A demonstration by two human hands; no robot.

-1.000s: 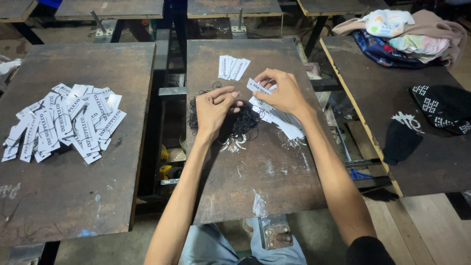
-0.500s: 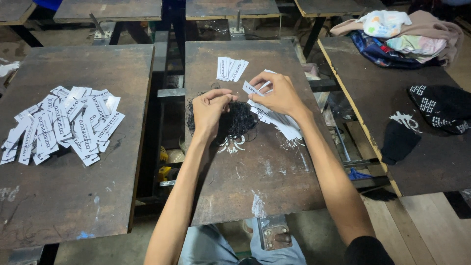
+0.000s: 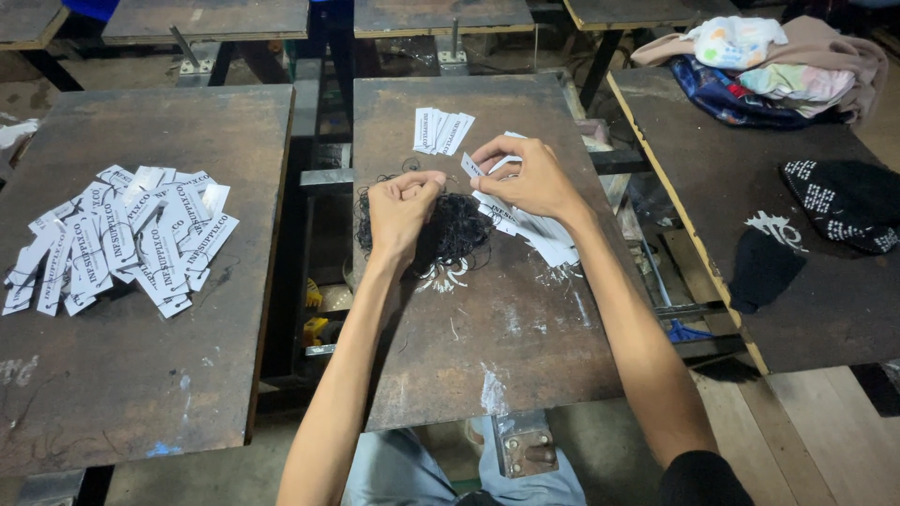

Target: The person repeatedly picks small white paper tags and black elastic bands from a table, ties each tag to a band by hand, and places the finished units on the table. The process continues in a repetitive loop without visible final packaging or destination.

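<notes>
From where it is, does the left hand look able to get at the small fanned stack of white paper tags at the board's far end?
Probably yes: the left hand sits near the small fanned stack of white paper tags, with bare board between.

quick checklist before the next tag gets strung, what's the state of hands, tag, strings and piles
1. Right hand pinches a white tag at its fingertips: ok.
2. Left hand closed over the black string bundle: ok.
3. A single string actually drawn between the left fingers: cannot tell, too thin.
4. Tag hole facing the string: cannot tell.
5. Loose tags lie under the right wrist, small stack beyond the hands: ok.
6. Big tag pile sits on the left table, apart from the hands: ok.
</notes>
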